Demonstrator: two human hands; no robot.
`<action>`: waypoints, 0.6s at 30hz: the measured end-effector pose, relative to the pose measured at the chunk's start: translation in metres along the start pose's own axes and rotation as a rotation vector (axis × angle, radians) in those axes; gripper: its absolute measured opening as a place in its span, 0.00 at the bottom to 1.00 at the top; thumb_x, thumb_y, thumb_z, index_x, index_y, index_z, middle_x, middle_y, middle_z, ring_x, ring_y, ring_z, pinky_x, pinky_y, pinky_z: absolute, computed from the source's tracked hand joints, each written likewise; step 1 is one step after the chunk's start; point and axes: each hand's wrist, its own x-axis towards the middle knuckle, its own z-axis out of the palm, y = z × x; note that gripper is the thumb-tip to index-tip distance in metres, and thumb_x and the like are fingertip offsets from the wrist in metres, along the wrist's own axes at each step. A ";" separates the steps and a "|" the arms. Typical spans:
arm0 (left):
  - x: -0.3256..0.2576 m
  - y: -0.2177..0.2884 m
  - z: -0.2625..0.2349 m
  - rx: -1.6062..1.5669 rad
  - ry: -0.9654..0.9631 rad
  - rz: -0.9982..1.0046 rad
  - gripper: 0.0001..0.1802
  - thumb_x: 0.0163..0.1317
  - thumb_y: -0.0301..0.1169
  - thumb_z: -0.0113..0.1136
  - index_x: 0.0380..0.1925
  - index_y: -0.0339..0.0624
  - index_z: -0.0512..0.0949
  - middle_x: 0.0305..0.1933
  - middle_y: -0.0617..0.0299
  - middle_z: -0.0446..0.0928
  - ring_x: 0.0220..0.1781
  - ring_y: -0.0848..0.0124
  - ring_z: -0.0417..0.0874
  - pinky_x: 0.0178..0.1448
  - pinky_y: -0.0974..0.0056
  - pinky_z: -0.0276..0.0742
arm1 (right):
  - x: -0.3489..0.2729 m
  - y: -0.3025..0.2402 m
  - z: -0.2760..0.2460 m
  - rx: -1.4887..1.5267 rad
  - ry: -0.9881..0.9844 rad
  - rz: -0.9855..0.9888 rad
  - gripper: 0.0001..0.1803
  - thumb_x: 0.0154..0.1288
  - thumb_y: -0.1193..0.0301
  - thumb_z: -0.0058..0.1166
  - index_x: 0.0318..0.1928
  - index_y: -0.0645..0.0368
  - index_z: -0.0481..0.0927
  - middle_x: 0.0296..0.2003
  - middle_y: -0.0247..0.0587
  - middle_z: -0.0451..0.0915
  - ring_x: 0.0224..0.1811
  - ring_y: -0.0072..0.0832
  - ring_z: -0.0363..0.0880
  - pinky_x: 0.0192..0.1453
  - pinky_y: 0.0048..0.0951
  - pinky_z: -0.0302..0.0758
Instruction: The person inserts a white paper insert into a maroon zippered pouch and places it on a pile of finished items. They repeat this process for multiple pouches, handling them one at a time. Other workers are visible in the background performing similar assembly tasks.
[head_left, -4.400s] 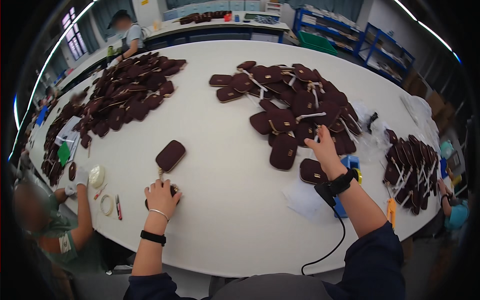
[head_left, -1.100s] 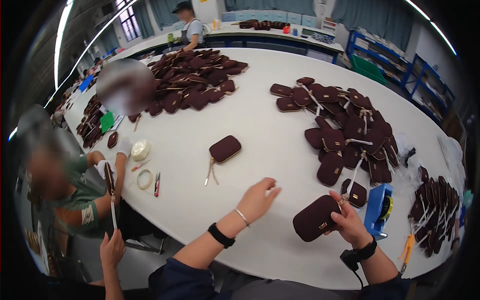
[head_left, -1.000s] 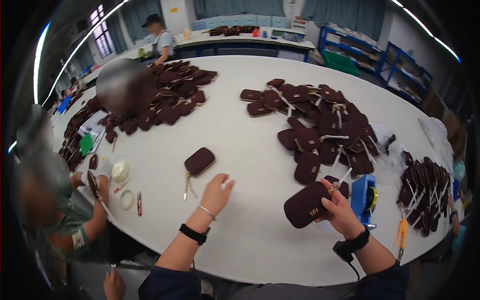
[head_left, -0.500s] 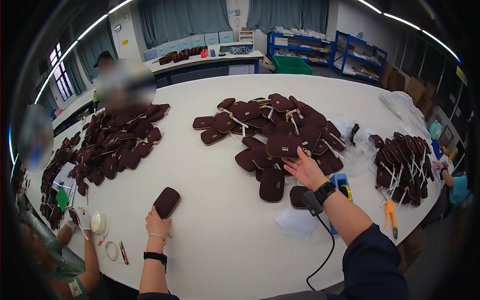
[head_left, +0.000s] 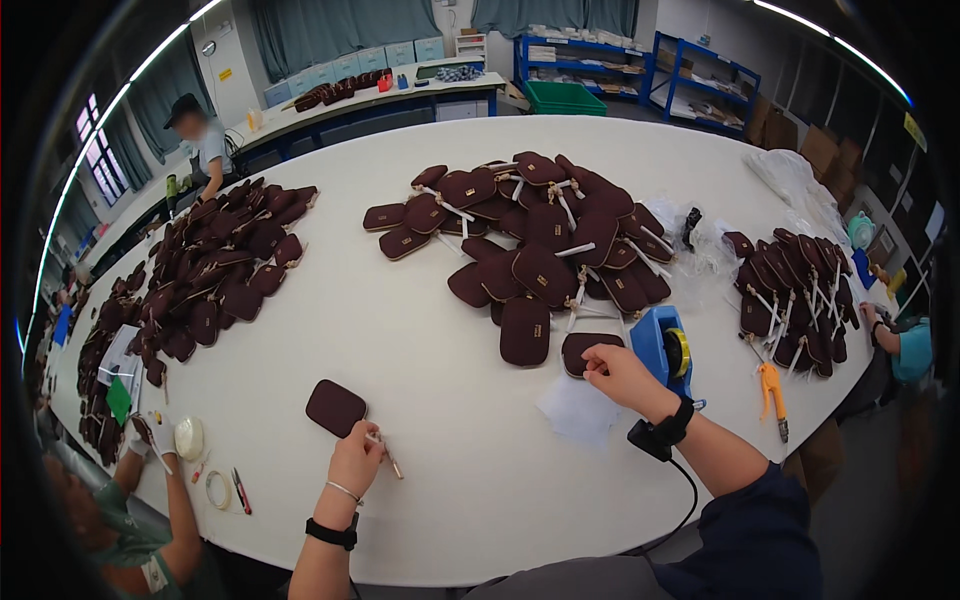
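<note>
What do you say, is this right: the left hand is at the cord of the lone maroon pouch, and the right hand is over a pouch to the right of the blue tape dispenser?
The side is wrong: in the head view the pouch under the right hand lies left of the blue tape dispenser. The left hand is at the cord of the lone maroon pouch.

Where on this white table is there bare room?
Bare table: between the left pouch pile and the middle pouch pile, and between the left hand and the white sheet. Crowded: both piles, and around the tape dispenser by the right hand.
</note>
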 end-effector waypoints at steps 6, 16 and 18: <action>0.005 0.020 -0.013 0.638 0.126 0.530 0.11 0.56 0.20 0.58 0.39 0.41 0.79 0.50 0.57 0.79 0.58 0.60 0.77 0.60 0.55 0.72 | -0.039 -0.012 0.027 -0.197 -0.040 0.039 0.15 0.58 0.64 0.65 0.35 0.63 0.78 0.37 0.45 0.78 0.42 0.42 0.77 0.47 0.37 0.75; 0.033 -0.011 -0.002 0.963 0.110 0.638 0.07 0.56 0.26 0.58 0.36 0.42 0.80 0.53 0.58 0.77 0.63 0.60 0.71 0.69 0.44 0.62 | -0.038 0.013 0.051 -0.221 0.057 0.003 0.15 0.58 0.61 0.66 0.27 0.59 0.77 0.31 0.40 0.74 0.40 0.38 0.73 0.44 0.37 0.72; 0.038 -0.010 -0.004 0.955 0.098 0.662 0.06 0.56 0.25 0.57 0.35 0.43 0.79 0.50 0.61 0.78 0.61 0.61 0.73 0.69 0.44 0.61 | -0.036 0.015 0.046 -0.153 0.042 0.057 0.14 0.58 0.63 0.65 0.26 0.59 0.79 0.30 0.40 0.75 0.40 0.38 0.74 0.43 0.37 0.72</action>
